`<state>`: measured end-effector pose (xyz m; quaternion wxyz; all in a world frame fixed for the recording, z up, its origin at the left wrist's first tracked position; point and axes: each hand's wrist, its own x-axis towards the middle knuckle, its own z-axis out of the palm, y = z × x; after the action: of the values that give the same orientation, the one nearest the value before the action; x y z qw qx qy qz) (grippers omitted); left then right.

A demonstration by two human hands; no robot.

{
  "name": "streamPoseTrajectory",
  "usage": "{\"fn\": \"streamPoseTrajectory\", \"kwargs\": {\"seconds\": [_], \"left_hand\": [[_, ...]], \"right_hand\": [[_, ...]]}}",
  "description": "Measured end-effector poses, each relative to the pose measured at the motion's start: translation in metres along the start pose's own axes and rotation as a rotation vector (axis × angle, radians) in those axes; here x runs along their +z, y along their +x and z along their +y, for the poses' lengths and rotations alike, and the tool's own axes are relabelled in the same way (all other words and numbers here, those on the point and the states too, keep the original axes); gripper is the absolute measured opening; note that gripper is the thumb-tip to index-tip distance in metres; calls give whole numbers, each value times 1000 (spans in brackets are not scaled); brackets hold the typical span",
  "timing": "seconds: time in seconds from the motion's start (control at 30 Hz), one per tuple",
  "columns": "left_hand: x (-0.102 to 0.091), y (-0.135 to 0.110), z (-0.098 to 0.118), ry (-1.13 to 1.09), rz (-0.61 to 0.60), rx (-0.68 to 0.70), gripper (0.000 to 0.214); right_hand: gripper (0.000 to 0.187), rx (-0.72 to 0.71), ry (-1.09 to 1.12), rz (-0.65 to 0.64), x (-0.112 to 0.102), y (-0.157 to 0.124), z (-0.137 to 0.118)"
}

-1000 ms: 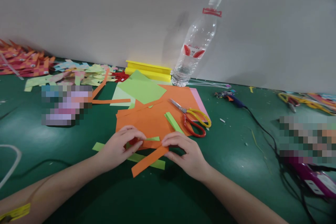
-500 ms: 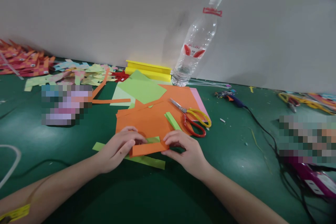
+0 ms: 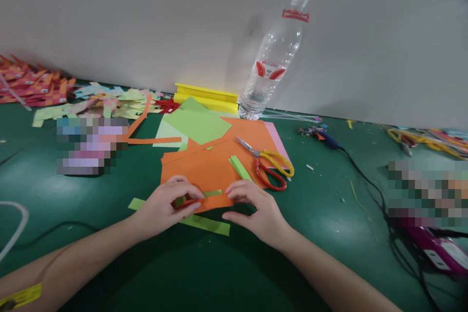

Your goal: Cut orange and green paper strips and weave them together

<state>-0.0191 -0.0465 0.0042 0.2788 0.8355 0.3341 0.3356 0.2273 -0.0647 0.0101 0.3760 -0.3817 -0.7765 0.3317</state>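
Note:
My left hand (image 3: 168,207) pinches the left end of a folded orange paper strip (image 3: 217,201) between thumb and fingers. At its right end, the curled fingers of my right hand (image 3: 258,207) touch the strip, while the thumb stands apart below it. A bit of green paper (image 3: 212,193) shows just behind the orange strip. Under my left hand lies a longer green paper strip (image 3: 208,224), partly covered. Beyond my hands are orange paper sheets (image 3: 197,165), with a folded green strip (image 3: 240,168) and scissors (image 3: 261,156) with yellow and red handles on top.
A clear plastic bottle (image 3: 272,53) leans by the wall, beside a yellow folded piece (image 3: 206,98). Paper scraps (image 3: 124,102) and woven orange-red pieces (image 3: 36,83) lie at back left. On the right are a black cable (image 3: 365,183) and a purple device (image 3: 435,243).
The orange strip's front face has tipped and looks narrower. My left thumb has moved right onto it. My right thumb has come away from the strip's lower edge.

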Motion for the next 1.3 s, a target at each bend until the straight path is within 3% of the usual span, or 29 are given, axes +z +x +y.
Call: {"fn": "streamPoseTrajectory", "kwargs": {"seconds": [0.2,0.43,0.53,0.63,0.9,1.3], "left_hand": [[-1,1,0,109,37,114,11],[0,1,0,120,55,156,14],[-1,1,1,102,53,162,19],[-1,0,2,85,55,140,23],[-1,1,-2,51,51,63,10],[-3,0,-6,-30,30,-90,17]], "right_hand": [[29,194,-14,-36,-3,2,-1],[32,209,54,-49,-2,3,1],[20,227,20,-58,-1,3,1],[10,242,-21,-65,-2,4,-1],[10,258,-21,-55,-4,5,-5],[10,293,-13,-48,-3,6,-8]]}}
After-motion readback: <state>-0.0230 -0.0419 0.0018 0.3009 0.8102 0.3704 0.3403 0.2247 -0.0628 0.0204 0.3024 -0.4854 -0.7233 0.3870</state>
